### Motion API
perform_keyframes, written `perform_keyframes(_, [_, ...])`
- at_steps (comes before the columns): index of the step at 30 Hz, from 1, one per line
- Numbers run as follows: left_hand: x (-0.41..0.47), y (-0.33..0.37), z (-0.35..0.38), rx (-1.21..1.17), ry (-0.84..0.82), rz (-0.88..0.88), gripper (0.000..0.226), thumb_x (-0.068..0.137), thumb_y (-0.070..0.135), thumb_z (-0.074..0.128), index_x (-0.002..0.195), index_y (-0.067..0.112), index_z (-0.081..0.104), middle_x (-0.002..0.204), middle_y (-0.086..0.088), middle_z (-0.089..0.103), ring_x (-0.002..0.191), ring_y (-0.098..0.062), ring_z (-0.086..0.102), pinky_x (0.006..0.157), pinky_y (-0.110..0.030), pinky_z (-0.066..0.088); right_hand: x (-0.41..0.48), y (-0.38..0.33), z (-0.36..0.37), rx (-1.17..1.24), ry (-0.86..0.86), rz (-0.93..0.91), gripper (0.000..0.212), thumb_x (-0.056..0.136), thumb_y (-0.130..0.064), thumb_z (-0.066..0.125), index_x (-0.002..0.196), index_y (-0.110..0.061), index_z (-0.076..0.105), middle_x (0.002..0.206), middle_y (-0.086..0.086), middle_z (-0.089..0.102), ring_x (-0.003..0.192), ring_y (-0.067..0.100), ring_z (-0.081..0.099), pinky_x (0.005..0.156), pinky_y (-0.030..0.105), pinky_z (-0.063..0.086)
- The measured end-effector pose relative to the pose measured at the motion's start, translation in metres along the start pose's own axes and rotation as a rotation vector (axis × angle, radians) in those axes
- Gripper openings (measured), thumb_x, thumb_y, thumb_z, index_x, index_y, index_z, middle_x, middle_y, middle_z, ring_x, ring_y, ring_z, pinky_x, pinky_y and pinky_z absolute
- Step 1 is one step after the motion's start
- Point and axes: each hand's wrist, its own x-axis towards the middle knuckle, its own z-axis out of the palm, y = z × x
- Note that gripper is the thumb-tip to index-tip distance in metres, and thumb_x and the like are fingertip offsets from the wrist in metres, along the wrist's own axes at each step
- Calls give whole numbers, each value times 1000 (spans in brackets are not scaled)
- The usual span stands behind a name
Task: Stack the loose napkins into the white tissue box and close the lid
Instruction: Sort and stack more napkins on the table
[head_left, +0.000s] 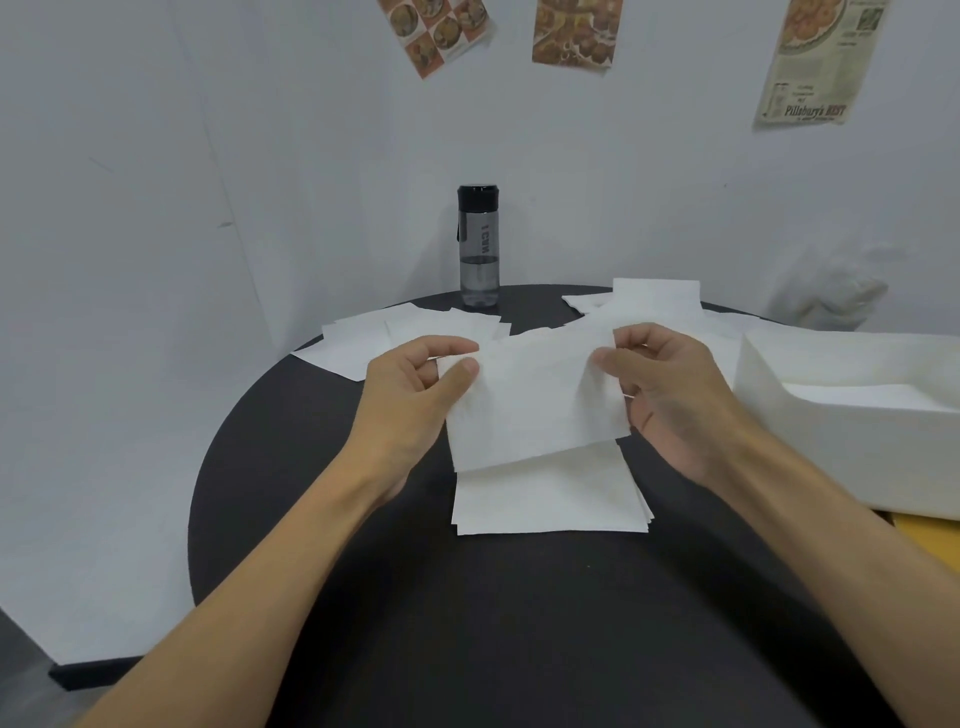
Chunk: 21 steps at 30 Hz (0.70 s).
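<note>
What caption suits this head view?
Left hand and right hand pinch a napkin over the stack, beside the white box.

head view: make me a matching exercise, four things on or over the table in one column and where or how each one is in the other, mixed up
Things
1. single napkin
2. stack of napkins
3. water bottle
4. white tissue box

Place or state
A. stands upright at the far edge of the table, by the wall
B. pinched at its top corners by the left hand and the right hand
C. open on top, at the right side
D. lies flat on the table, nearest the person

Pairs: 1-B, 2-D, 3-A, 4-C
</note>
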Motion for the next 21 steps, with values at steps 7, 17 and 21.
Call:
perform_keyframes(7, [0,-4,-6,247,-139,-75,10,82,19,76,90,23,73,86,-24,71,73,-22,64,74,-43,55,4,-1,-18,-570,-208,137,14,87,-8,73,100,-8,68,66,6,61,57,18,53,62,28,47])
perform_keyframes(17, [3,-22,-11,694,-371,16,11,84,32,75,91,33,68,91,11,60,71,1,52,67,-16,39,11,17,-24,-1054,-189,108,18,87,-33,71,90,-15,71,83,-3,65,76,11,56,66,22,41])
perform_keyframes(21, [13,-31,-3,686,-274,30,7,91,38,65,96,34,66,107,13,56,99,-3,54,78,-15,38,27,40,-20,-1091,80,-24,31,89,-37,67,111,-16,63,101,-2,60,99,20,57,89,37,48])
